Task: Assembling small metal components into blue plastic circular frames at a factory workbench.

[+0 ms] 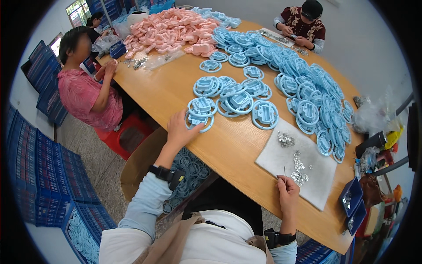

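Note:
My left hand (178, 127) is at the table's near edge, its fingers and thumb closed on the rim of a light-blue steering-wheel-shaped plastic part (198, 122). Another such part (202, 105) lies against it on the far side. My right hand (288, 192) pinches a thin, dark, pointed tool (285, 170), which sticks up from the fingertips; its exact kind is too small to tell. Beside that hand, a white mat (273, 153) bears small shiny metal pieces (299, 169) and a second little heap (286, 140). Several more blue wheel parts (239, 100) lie beyond my left hand.
A large blue heap (290, 61) runs along the table's far right, next to a pink heap (165, 31). Blue bins (351, 193) stand at the right edge. Under the table, a cardboard box (145, 160) holds blue parts. Co-workers sit at left (94, 92) and far right (303, 22).

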### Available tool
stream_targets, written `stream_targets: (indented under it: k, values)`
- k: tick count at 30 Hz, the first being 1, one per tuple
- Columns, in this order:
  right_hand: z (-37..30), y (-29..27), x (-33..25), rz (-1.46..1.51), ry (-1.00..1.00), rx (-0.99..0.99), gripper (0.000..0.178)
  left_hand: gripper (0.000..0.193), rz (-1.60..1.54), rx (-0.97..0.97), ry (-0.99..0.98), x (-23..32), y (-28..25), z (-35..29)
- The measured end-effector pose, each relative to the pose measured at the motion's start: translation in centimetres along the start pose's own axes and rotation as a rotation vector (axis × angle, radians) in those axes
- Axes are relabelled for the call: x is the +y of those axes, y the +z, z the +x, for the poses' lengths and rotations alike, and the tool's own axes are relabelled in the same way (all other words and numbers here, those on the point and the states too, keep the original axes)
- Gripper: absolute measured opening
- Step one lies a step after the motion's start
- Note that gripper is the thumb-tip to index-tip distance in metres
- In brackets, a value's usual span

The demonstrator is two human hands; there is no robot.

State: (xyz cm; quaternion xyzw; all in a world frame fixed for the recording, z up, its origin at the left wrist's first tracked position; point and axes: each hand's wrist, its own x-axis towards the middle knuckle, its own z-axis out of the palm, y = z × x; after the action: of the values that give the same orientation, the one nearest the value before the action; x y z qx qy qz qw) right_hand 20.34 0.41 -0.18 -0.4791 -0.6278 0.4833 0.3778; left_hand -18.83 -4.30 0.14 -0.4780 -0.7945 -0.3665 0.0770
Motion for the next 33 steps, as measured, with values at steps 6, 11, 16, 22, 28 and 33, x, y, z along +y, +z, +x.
stream_targets:
  k: [6,11,16,22,28,33]
  values:
    - [-0.2,0.3,-0.4,0.003,-0.019,-0.001,0.016,0.06,0.02,0.12,0.027,1.2,2.9,0.0]
    - [-0.4,-0.1,-0.1,-0.013,-0.017,0.025,0.016,0.058,-0.149,-0.022,-0.025,4.9,0.2,-3.1]
    - [0.1,0.0,0.0,-0.01,0.001,-0.004,0.017,0.056,-0.378,-0.167,0.191,11.6,0.6,-5.9]
    - [-0.5,-0.8,-0.6,0.061,0.043,-0.036,0.02,0.059,-0.459,-0.17,0.404,16.3,2.4,-5.5]
    - [1.4,0.9,-1.9,0.409,0.055,-0.053,0.031,0.058,-0.583,-0.349,0.446,18.2,3.9,-7.5]
    - [3.5,-0.6,-4.2,0.305,0.058,-0.336,0.032,0.049,-0.669,-0.293,0.297,16.0,2.5,-7.3]
